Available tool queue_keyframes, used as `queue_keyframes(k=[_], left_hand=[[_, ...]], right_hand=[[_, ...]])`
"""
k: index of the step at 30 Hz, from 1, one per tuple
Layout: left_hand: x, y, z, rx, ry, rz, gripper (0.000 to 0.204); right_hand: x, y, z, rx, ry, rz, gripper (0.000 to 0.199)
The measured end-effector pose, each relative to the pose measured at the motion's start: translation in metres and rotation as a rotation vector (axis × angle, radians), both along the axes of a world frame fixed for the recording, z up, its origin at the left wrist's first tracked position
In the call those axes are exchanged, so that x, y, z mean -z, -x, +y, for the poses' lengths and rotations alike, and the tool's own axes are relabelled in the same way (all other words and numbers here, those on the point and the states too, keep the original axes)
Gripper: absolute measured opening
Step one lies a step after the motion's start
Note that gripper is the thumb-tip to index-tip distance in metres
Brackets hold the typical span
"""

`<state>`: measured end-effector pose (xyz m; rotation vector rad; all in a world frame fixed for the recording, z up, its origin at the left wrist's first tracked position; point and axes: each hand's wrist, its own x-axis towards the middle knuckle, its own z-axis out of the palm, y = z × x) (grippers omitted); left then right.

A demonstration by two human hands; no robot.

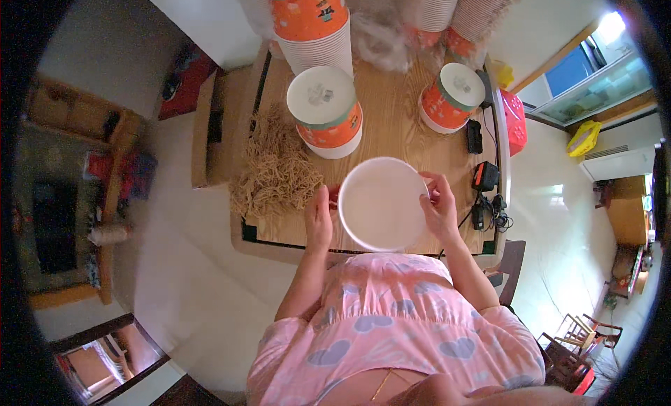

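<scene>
I hold a white paper bowl (383, 205) with its open mouth up, above the near edge of a wooden table (391, 130). My left hand (319, 217) grips its left rim and my right hand (438, 205) grips its right rim. The bowl looks empty inside. A heap of dry tan noodles (274, 170) lies on the table just left of the bowl.
Two upside-down stacks of orange-and-white paper bowls (327, 112) (451, 97) stand on the table, with taller stacks (314, 25) and plastic wrap behind. Black chargers and cables (486, 186) lie at the right edge. A red basket (516, 119) and a chair (514, 266) stand to the right.
</scene>
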<state>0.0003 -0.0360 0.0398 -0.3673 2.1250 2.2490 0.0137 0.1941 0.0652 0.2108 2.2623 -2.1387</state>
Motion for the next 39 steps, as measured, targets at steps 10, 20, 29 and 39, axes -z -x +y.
queue_keyframes(k=[10, 20, 29, 39], left_hand=[[-0.020, -0.010, 0.001, 0.052, 0.526, 0.246, 0.017], [-0.050, -0.027, 0.021, 0.154, 0.855, 0.850, 0.025], [-0.050, -0.035, 0.017, 0.138, 0.811, 1.026, 0.029], [-0.053, -0.034, 0.027, 0.137, 0.778, 1.041, 0.033]], right_hand=[[0.010, -0.018, -0.002, 0.047, -0.062, 0.038, 0.047], [-0.018, -0.028, -0.013, -0.188, -0.590, 0.527, 0.039], [-0.022, -0.042, -0.015, 0.034, -0.461, 0.570, 0.041], [-0.022, -0.049, -0.011, 0.025, -0.571, 0.655, 0.036]])
